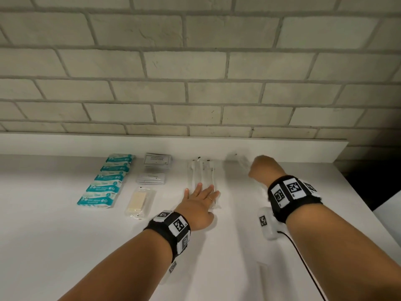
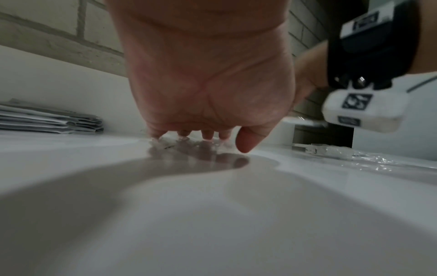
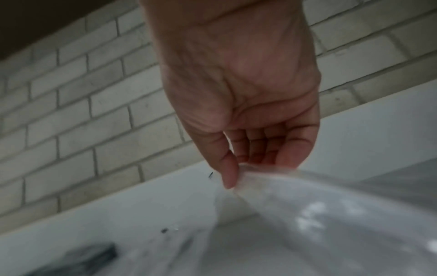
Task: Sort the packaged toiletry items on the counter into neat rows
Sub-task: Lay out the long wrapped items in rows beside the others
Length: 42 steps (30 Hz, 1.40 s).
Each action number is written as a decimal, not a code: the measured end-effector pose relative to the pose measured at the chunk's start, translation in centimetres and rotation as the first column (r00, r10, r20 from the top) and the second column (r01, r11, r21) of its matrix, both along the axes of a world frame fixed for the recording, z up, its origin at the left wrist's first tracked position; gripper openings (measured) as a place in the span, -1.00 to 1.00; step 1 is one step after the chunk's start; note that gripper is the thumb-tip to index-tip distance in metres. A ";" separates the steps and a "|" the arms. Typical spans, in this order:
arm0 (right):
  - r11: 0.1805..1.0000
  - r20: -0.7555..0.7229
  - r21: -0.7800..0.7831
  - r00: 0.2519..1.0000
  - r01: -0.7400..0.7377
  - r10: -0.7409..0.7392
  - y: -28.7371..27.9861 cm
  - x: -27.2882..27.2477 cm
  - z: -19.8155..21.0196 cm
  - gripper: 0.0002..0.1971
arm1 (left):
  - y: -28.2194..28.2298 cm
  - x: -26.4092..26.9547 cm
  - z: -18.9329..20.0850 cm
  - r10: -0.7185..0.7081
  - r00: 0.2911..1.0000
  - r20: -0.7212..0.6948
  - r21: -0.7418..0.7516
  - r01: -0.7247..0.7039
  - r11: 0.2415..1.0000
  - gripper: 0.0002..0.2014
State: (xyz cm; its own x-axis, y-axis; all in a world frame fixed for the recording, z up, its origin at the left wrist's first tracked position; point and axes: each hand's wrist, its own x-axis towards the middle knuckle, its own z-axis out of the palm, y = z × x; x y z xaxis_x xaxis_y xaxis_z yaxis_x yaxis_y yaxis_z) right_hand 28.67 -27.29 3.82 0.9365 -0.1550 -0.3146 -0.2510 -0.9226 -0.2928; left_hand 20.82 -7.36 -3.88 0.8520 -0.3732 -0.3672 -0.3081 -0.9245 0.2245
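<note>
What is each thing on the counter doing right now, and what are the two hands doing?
Teal packets: lying in a neat overlapping row.
White sachets: stacked in two piles.
Soap bar: flat, still wrapped.
Clear-wrapped sticks: side by side, held down.
Left hand: flat, pressing the sticks.
Right hand: pinching a clear wrapper, lifted.

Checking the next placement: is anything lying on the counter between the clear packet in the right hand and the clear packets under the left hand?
Nothing visible. The right hand pinches a clear packet; bare counter separates it from the clear packets under the left hand.
</note>
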 end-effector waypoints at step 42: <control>0.914 -0.038 -0.094 0.918 -0.396 0.394 1.5 -4.1 -3.3 -0.48 | -0.7 0.7 -0.1 -0.053 0.998 -0.016 0.065 0.054 0.996 -0.36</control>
